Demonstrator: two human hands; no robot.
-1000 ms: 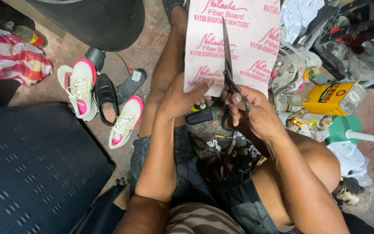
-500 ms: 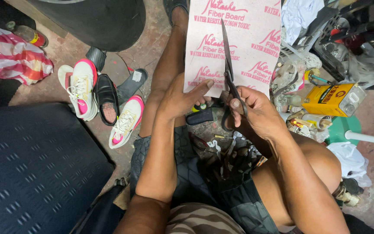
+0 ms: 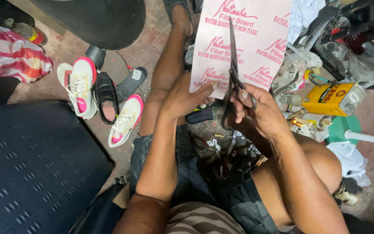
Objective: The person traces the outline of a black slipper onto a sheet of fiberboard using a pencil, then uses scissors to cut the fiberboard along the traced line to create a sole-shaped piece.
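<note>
Nearest the camera, the person sits low with both bare forearms stretched forward over dark patterned shorts (image 3: pixel 239 195), elbows bent and knees spread apart. The left hand (image 3: pixel 185 97) lies palm down with the wrist straight, its fingers and thumb closed in a pinching grip on the lower left edge of one pink sheet of board (image 3: pixel 256 39) printed in red. The right hand (image 3: pixel 260 110) is turned slightly inward, fingers curled through the handle loops of one pair of dark scissors (image 3: pixel 232 78), so its grip is clamped on the handles. The blades point straight up and away from the person and run over the middle of the sheet; whether they are parted or together cannot be told. The sheet is held upright above the lap and knees, its lower edge between the two hands. On the concrete floor (image 3: pixel 122 60) to the left lie two white and pink sneakers (image 3: pixel 81 91) with one black shoe (image 3: pixel 104 97) between them, and a dark blue mat (image 3: pixel 31 169) beside them. To the right stands one yellow tin can (image 3: pixel 330 99) amid small clutter. Farther left sits one striped pink and white bag (image 3: pixel 9 54).
</note>
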